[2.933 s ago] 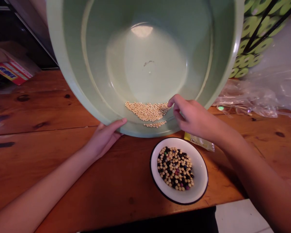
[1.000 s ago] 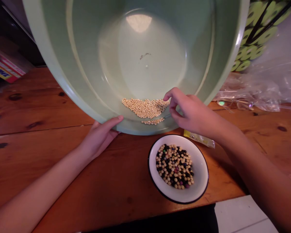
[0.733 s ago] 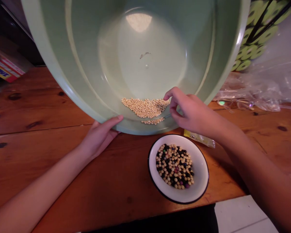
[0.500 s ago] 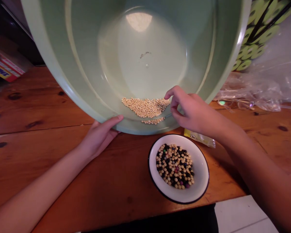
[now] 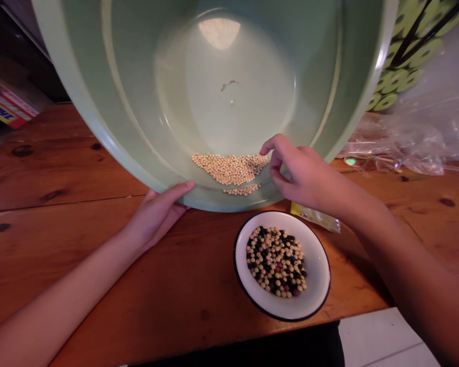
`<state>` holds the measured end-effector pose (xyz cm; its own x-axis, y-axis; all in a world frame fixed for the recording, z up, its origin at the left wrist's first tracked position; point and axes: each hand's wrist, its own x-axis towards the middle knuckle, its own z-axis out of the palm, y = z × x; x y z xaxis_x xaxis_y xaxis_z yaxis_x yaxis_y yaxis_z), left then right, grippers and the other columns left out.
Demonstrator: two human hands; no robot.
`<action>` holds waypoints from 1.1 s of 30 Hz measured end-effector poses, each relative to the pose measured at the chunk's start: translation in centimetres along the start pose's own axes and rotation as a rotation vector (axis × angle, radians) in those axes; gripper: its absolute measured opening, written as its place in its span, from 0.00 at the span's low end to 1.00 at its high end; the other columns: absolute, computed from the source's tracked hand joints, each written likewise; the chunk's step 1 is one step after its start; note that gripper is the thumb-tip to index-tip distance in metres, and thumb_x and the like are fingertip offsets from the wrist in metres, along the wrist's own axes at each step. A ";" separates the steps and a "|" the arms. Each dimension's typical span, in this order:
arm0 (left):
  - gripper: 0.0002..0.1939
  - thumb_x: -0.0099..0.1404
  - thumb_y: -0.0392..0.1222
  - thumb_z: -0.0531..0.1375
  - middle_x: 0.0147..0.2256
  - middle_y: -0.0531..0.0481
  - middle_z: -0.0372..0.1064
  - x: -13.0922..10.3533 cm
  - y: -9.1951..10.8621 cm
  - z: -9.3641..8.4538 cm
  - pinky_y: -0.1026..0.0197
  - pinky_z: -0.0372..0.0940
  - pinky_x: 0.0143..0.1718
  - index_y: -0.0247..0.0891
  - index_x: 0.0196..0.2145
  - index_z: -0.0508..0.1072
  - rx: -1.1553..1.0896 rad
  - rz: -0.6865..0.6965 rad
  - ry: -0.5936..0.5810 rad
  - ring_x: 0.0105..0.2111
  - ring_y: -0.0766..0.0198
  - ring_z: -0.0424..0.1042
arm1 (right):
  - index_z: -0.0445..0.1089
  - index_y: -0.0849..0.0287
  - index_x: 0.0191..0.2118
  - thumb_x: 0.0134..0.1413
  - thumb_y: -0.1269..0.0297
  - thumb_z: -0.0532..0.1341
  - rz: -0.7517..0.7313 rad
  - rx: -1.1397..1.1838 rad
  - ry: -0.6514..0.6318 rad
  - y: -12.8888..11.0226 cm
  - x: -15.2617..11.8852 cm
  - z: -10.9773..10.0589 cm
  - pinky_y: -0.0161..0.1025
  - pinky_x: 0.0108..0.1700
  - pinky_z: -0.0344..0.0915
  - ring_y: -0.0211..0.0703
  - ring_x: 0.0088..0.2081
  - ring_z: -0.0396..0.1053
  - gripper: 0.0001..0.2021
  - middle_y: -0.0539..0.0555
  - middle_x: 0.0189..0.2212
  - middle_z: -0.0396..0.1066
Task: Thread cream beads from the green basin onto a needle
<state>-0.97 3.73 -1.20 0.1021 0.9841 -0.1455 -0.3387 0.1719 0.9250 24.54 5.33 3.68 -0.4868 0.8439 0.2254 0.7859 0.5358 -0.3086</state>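
Note:
A large pale green plastic basin (image 5: 229,122) is tilted towards me. My left hand (image 5: 164,206) grips its near rim, thumb over the edge and fingers beneath. Inside, small cream-coloured beads (image 5: 229,169) lie in a crescent-shaped pile, with a short row of them nearer the rim. My right hand (image 5: 296,171) reaches in at the pile's right end. Its index finger is bent with the tip at the beads, apart from the thumb; the other fingers are partly hidden. Below the basin stands a white enamel bowl (image 5: 317,270) with a dark rim, holding mixed cream, black and coloured beads.
A small clear and yellow plastic packet (image 5: 317,218) lies under my right wrist. Glasses (image 5: 373,163) and crumpled clear plastic (image 5: 416,132) are at the right. At the far left is a red and yellow box (image 5: 13,109). The wooden table (image 5: 156,300) ends close to the bowl.

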 end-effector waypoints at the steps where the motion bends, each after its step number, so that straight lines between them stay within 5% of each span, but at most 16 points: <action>1: 0.25 0.57 0.33 0.63 0.47 0.52 0.75 0.0 0.0 0.0 0.59 0.70 0.46 0.43 0.53 0.68 0.002 0.000 0.001 0.49 0.56 0.71 | 0.57 0.62 0.50 0.47 0.79 0.54 0.001 -0.001 -0.005 0.0 0.0 0.0 0.38 0.35 0.57 0.42 0.29 0.64 0.21 0.51 0.28 0.68; 15: 0.22 0.57 0.32 0.63 0.44 0.52 0.76 0.0 0.0 0.0 0.60 0.71 0.44 0.40 0.50 0.71 -0.001 -0.003 -0.017 0.46 0.57 0.72 | 0.59 0.63 0.53 0.50 0.78 0.54 -0.024 -0.349 -0.115 1.1 -0.2 1.0 0.44 0.37 0.58 0.48 0.29 0.66 0.22 0.55 0.26 0.70; 20: 0.23 0.59 0.33 0.63 0.44 0.53 0.76 -0.1 0.0 0.0 0.60 0.72 0.43 0.43 0.52 0.70 -0.004 0.014 -0.026 0.45 0.58 0.73 | 0.69 0.62 0.43 0.48 0.80 0.53 -0.072 -0.515 -0.148 0.5 -0.1 1.4 0.46 0.39 0.54 0.53 0.36 0.69 0.16 0.59 0.33 0.73; 24: 0.22 0.58 0.37 0.65 0.44 0.50 0.76 0.1 -0.1 0.0 0.58 0.72 0.43 0.42 0.51 0.72 0.020 0.012 0.005 0.45 0.56 0.73 | 0.67 0.61 0.29 0.46 0.80 0.54 -0.090 -0.566 -0.165 0.0 -0.2 1.3 0.45 0.38 0.51 0.51 0.35 0.68 0.09 0.57 0.30 0.71; 33: 0.23 0.56 0.38 0.66 0.44 0.52 0.76 0.2 -0.1 0.0 0.58 0.72 0.45 0.47 0.51 0.72 0.024 0.017 0.000 0.46 0.55 0.73 | 0.66 0.61 0.30 0.50 0.79 0.55 -0.103 -0.560 -0.125 -0.3 0.1 1.5 0.42 0.39 0.49 0.48 0.35 0.67 0.07 0.55 0.31 0.72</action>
<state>-0.96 3.92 -1.33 0.0969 0.9868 -0.1297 -0.3179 0.1542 0.9355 23.73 5.33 2.44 -0.5856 0.8035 0.1069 0.7976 0.5477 0.2527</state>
